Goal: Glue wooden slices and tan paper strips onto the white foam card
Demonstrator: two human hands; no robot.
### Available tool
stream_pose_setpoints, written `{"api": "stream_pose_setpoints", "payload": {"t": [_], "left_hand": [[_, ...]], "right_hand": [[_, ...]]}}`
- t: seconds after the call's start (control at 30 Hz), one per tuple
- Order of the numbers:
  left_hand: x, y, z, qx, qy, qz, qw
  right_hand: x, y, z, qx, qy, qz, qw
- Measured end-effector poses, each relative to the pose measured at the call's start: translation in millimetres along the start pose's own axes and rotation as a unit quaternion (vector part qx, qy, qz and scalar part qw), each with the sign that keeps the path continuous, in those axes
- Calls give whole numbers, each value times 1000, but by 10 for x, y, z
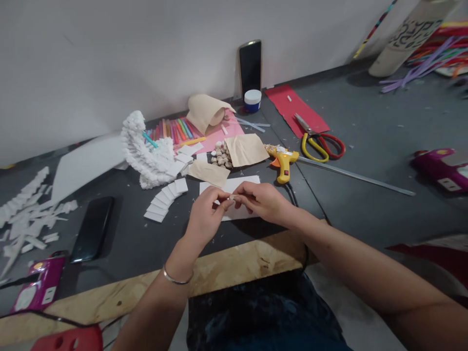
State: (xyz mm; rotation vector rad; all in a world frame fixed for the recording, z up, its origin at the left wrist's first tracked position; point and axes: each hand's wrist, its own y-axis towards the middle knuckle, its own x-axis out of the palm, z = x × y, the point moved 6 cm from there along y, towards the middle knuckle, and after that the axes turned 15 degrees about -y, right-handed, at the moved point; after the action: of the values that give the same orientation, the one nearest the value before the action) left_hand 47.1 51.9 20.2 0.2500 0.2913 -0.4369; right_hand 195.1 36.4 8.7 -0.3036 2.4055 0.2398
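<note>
Over a white sheet [243, 214] near the table's front edge, my left hand [208, 209] and my right hand [263, 200] meet fingertip to fingertip. Between them they pinch a small pale piece [231, 197], too small to name for certain. Just beyond lie a beige paper piece [208, 172], a pile of small brownish rolled bits [221, 156] and a second beige piece [246, 149]. A yellow glue gun [284, 163] rests to the right of the sheet. Left of my hands is a fan of white squares [164, 201].
A white fluffy curved form [146, 151] stands beside several coloured sticks [179, 129]. Scissors [314, 141] overlap red paper [292, 109]; a metal rod [358, 178] lies nearby. A phone [93, 229] lies left; another phone [250, 68] leans on the wall behind a jar [252, 101].
</note>
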Motion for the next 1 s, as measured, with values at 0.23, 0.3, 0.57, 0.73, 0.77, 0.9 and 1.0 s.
{"api": "stream_pose_setpoints", "payload": {"t": [0.23,0.3,0.57,0.73,0.77,0.9,1.0], "left_hand": [[38,-15,47,42,26,22,999],[45,-21,51,37,6,40,999],[94,-29,-44,-30,-123,75,989],[94,-28,-58,-50,-138,87,985],[87,-30,-66,-54,-139,91,985],[63,-43,-109,-64,-132,94,985],[57,-46,-130,-65,-122,99,985]], "right_hand": [[45,3,35,16,82,9,996],[49,6,57,27,104,9,994],[26,-4,94,47,122,3,991],[-15,-31,33,23,37,27,999],[-24,-37,14,13,15,32,999],[-24,-57,-29,-12,-57,34,998],[-9,-61,2,1,-93,38,995]]}}
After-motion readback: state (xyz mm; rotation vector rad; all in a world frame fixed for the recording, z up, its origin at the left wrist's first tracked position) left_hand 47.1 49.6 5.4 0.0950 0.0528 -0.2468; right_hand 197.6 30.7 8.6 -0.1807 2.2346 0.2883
